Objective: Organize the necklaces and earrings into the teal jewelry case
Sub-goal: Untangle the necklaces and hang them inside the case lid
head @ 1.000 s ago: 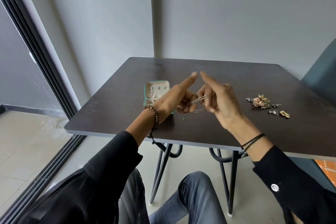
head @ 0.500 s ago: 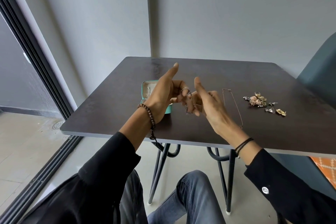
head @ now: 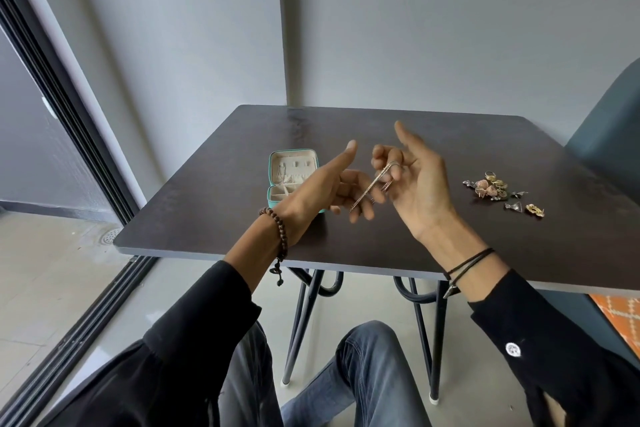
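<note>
Just above the dark table (head: 450, 142), we hold a thin necklace (head: 371, 186) drawn taut in a slant between our two hands, clear of the tabletop. Our left hand (head: 322, 191) grips the chain's lower end in its curled lower fingers, with the forefinger stretched straight out. Our right hand (head: 420, 184), palm turned toward us, has the upper end looped over a bent finger, with the forefinger pointing up. Behind the left hand, the teal jewelry case (head: 293, 151) lies open on the table, and another chain hangs inside its cream lid. Well to the right of our hands, a small heap of earrings (head: 491, 186) rests on the tabletop. We wear a brown bead bracelet (head: 280, 230) on the left wrist and black cords (head: 468, 263) on the right.
</note>
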### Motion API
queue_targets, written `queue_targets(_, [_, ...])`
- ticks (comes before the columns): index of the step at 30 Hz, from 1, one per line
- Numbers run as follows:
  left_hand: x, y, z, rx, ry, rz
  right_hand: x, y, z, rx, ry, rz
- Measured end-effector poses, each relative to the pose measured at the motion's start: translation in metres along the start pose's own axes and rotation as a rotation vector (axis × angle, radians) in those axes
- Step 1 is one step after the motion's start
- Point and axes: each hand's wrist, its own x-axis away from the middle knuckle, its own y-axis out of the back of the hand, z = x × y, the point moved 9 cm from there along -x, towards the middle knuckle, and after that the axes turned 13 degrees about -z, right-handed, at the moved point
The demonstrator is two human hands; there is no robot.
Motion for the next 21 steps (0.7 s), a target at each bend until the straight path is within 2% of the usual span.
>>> queue_targets(3, [0.002,0.004,-0.007,0.099,-0.028,-0.024,0.003,0.001,-0.006,0.050,-0.009,-0.001])
queue_targets(7, [0.004,0.014,-0.015,0.214,-0.084,-0.098,0.012,-0.001,-0.005,0.391,0.151,-0.010])
queue_targets(9, [0.003,0.020,-0.012,0.292,-0.078,-0.125,0.015,-0.004,-0.005,0.482,0.188,0.005])
queue_targets(15, [0.005,0.022,0.005,0.513,0.042,-0.155,0.015,-0.013,-0.009,0.517,0.168,0.126])
queue_targets(21, [0.004,0.035,0.016,0.536,0.065,-0.219,0.016,-0.021,-0.017,0.505,0.154,0.248])
